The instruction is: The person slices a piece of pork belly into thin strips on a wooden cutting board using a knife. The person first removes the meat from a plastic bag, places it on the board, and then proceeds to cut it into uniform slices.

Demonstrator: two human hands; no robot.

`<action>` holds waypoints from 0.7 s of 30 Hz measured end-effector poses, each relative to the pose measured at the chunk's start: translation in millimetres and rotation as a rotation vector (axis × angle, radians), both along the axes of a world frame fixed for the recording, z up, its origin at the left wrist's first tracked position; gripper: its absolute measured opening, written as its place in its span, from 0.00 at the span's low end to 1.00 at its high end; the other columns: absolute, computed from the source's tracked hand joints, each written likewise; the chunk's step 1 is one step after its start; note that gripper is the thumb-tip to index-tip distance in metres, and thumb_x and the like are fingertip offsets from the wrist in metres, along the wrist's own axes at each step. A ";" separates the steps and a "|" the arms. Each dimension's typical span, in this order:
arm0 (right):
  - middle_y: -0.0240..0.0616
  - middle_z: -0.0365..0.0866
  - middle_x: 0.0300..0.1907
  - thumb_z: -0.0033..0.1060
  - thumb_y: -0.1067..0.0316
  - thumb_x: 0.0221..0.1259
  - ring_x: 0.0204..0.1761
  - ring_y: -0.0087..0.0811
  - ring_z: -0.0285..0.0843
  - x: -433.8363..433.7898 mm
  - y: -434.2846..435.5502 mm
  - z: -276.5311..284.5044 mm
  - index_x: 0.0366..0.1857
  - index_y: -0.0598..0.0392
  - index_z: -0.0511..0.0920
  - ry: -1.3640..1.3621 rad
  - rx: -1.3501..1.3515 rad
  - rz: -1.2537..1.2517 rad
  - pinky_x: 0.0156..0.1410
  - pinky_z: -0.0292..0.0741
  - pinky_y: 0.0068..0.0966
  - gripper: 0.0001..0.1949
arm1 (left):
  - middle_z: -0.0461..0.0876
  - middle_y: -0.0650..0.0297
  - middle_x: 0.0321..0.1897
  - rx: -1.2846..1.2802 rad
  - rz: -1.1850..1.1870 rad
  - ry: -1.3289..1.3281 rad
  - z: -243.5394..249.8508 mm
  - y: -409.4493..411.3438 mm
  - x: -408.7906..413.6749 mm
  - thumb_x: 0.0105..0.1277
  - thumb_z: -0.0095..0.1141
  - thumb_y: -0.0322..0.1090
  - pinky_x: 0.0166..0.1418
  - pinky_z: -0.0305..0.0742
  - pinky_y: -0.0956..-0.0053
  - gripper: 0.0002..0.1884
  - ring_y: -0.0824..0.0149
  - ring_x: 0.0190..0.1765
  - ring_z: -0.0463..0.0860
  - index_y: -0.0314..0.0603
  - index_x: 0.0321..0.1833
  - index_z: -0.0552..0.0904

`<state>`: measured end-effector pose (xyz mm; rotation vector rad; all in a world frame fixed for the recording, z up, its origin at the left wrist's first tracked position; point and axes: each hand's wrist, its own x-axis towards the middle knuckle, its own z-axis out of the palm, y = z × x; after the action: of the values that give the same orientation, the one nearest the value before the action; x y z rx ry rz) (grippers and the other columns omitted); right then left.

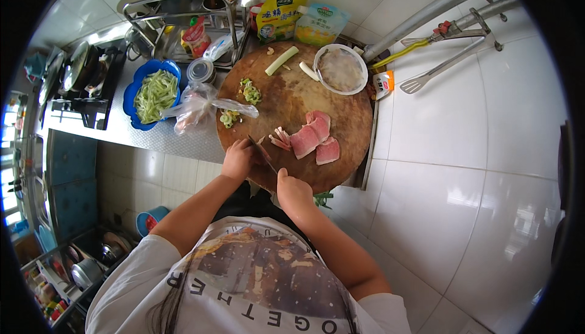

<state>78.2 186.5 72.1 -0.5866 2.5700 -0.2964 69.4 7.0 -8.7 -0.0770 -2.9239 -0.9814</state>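
My right hand [295, 193] grips a knife [270, 160] at the near edge of a round wooden chopping board [292, 94]. Its blade slants away to the left, right beside the fingers of my left hand [238, 158]. Those fingers are bent down onto a piece of raw meat, mostly hidden by hand and blade. Thin meat strips [280, 139] lie just beyond the knife. To their right, several pink meat slices [305, 141] with pale edges overlap. Chopped scallion [250, 92] sits in small piles at the board's left, and longer scallion pieces [282, 60] lie at the back.
A white bowl [342, 70] with cloudy contents stands on the board's back right. Left of the board are a knotted plastic bag [196, 105], a lidded jar [201, 70] and a blue bowl [128, 101] of green shreds. Seasoning pouches [281, 16], a metal rack [183, 2] and a gas stove [87, 82] lie beyond.
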 end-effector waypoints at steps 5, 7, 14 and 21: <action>0.49 0.80 0.21 0.44 0.73 0.57 0.27 0.46 0.82 -13.7 -17.1 -5.6 0.36 0.61 0.67 -0.042 -0.003 0.002 0.29 0.77 0.39 0.05 | 0.77 0.62 0.34 0.002 0.008 -0.010 0.2 0.0 2.0 0.47 0.56 0.30 0.46 0.72 0.60 0.05 0.54 0.41 0.75 0.44 0.28 0.81; 0.49 0.80 0.22 0.44 0.73 0.57 0.27 0.46 0.82 -16.8 -23.6 -13.5 0.36 0.61 0.66 -0.026 -0.017 -0.011 0.29 0.77 0.39 0.06 | 0.76 0.64 0.34 0.015 0.008 -0.001 -3.0 1.1 3.6 0.48 0.56 0.31 0.46 0.71 0.60 0.05 0.56 0.42 0.75 0.47 0.28 0.82; 0.53 0.81 0.28 0.41 0.61 0.67 0.34 0.53 0.80 -28.4 -11.4 -32.3 0.40 0.58 0.66 -0.082 -0.096 -0.216 0.37 0.75 0.46 0.10 | 0.78 0.62 0.36 0.031 -0.004 0.127 -6.5 -0.2 2.7 0.51 0.57 0.32 0.47 0.72 0.62 0.08 0.54 0.41 0.75 0.44 0.35 0.82; 0.51 0.80 0.25 0.40 0.61 0.67 0.30 0.51 0.80 -34.9 2.5 -5.0 0.43 0.57 0.67 -0.003 -0.120 -0.195 0.33 0.74 0.46 0.11 | 0.77 0.61 0.34 0.031 -0.004 0.081 -4.3 -1.9 4.5 0.53 0.58 0.34 0.46 0.71 0.63 0.07 0.55 0.40 0.75 0.45 0.34 0.82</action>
<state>43.3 189.0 67.1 -0.3768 2.6234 -0.5194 73.9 5.1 -13.1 -0.1184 -2.8358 -0.9991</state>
